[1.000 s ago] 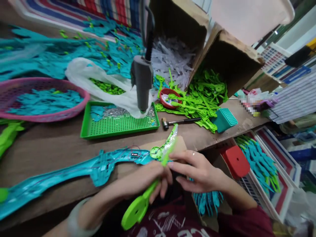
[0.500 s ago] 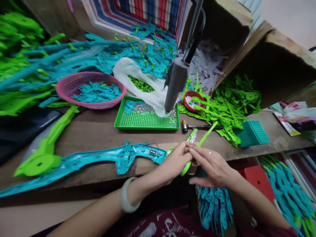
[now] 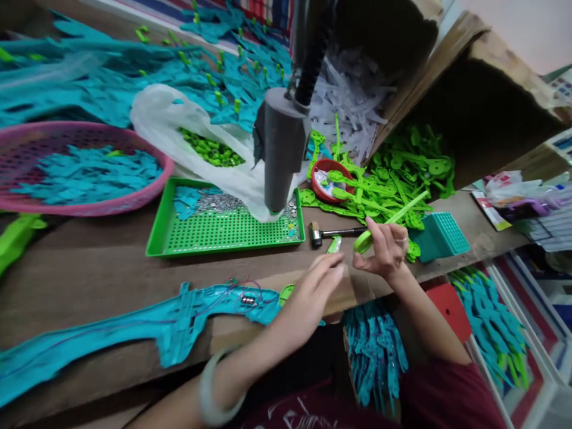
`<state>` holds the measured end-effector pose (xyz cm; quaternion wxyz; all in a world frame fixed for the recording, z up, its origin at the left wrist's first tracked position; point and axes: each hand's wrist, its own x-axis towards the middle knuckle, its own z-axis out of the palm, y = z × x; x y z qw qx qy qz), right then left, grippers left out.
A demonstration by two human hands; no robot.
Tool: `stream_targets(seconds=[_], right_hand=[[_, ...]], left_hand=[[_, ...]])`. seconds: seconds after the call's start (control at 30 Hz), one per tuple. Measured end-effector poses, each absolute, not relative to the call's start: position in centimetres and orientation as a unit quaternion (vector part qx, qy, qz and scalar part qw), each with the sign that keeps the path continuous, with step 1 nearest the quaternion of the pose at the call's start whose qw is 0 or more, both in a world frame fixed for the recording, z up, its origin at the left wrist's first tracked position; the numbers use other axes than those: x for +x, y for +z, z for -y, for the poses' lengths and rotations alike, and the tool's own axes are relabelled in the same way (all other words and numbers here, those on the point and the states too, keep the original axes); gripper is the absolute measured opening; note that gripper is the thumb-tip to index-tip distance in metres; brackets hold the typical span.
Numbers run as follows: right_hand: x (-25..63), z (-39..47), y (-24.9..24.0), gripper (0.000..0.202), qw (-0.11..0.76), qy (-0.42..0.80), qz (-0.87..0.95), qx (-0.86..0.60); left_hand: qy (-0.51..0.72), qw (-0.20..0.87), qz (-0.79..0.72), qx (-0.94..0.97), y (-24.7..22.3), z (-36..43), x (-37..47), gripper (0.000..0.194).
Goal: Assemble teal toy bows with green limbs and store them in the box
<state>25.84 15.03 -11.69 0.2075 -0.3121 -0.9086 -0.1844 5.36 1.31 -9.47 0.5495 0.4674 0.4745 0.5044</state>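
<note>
Left of the green tray (image 3: 214, 235) of silvery bits (image 3: 214, 204), a pink basket (image 3: 89, 206) holds blue pieces (image 3: 93, 173); rightward, the right hand (image 3: 385, 250) has fingers pinching a green stick (image 3: 405, 210), the left hand (image 3: 308, 295) fingers loosely outstretched.

Worktop (image 3: 111, 247): brown, wood-look, runs L to R. Open cardboard boxes (image 3: 504, 62) at back R, dark inside. Striped red/wht/blue panel (image 3: 268, 12) behind, top ctr; 2nd striped panel (image 3: 536, 310) low R, nr red stool-like block (image 3: 449, 310). Pale surface (image 3: 531, 30) top R, blurry, poss. wall, can't tell. Light soft, approx. even.
</note>
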Motion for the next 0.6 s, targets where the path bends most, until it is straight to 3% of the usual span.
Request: stream_targets(seconds=[0.13, 0.23, 0.4, 0.6], right_hand=[[26.4, -17.6, -11.9, 0.063, 0.060, -0.163, 0.915, -0.365], [26.3, -19.6, -12.5, 0.059, 0.015, -0.147, 0.910, -0.387], [26.0, -22.6, -11.9, 0.061, 0.004, -0.125, 0.913, -0.389], [23.4, -15.1, -7.9, 0.067, 0.133, -0.032, 0.949, -0.284]], left_hand=[[0.391, 0.166, -0.509, 0.749, -12.6, 2.9, 2.7, 0.031], [0.328, 0.001, -0.489, 0.808, -14.7, 4.4, 1.8, 0.032], [0.329, -0.031, -0.480, 0.813, -15.5, 4.7, 1.8, 0.030], [0.315, 0.011, -0.518, 0.795, -15.8, 5.8, 0.6, 0.029]])
